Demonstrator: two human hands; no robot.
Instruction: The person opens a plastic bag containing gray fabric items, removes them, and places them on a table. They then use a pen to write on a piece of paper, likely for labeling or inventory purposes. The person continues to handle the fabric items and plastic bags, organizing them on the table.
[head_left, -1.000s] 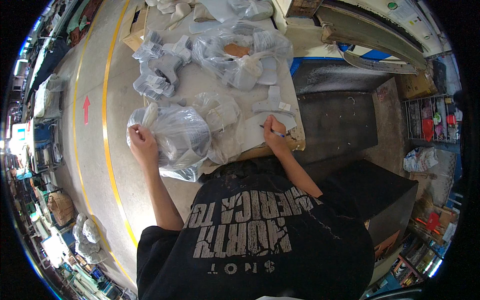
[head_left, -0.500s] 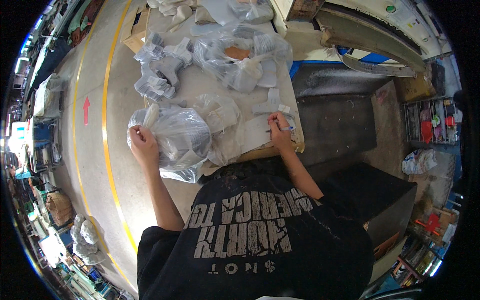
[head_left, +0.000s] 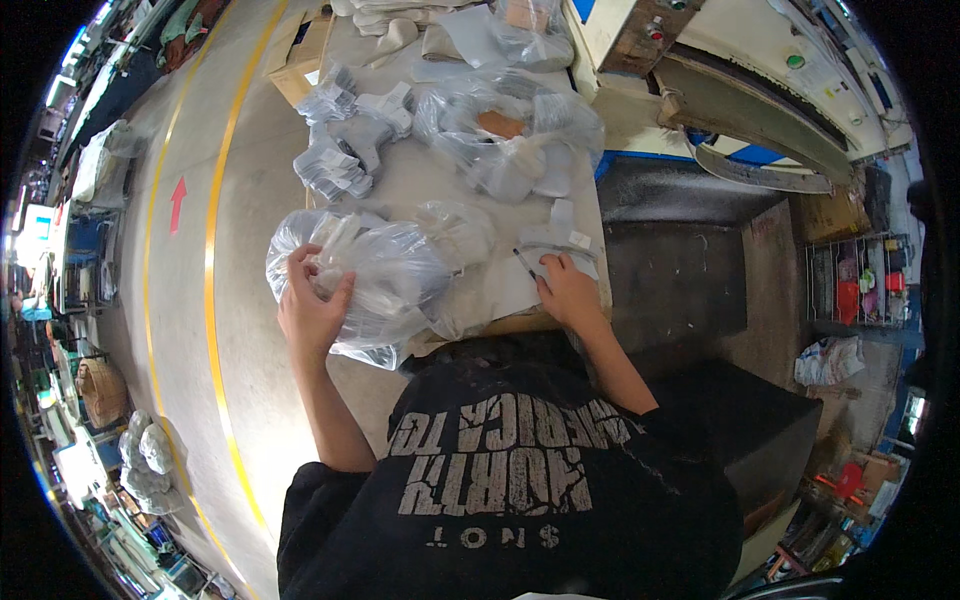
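Observation:
A clear plastic bag (head_left: pixel 400 270) of pale grey pieces lies on the near left of the table. My left hand (head_left: pixel 318 305) is at its gathered top, thumb and fingers spread apart against the crumpled film. To the right, my right hand (head_left: pixel 575 292) lies low over a pale sheet (head_left: pixel 512 288), its fingers slightly apart. A dark pen (head_left: pixel 526 263) slants beside those fingertips, one end close to the thumb. Just beyond this hand is a grey cut piece (head_left: pixel 560 222) with a small white label (head_left: pixel 579 240).
Stacked grey cut pieces (head_left: pixel 340 150) and another filled plastic bag (head_left: pixel 510 130) occupy the table's far half. A cardboard box (head_left: pixel 300 62) stands past the far left corner. Machinery (head_left: pixel 750 100) is at the far right. Yellow lines (head_left: pixel 211 250) mark the floor on the left.
My left hand has loosened from a pinch to spread fingers and shifted right on the bag. The pen has turned and now lies left of my right fingers. The whole view has shifted slightly.

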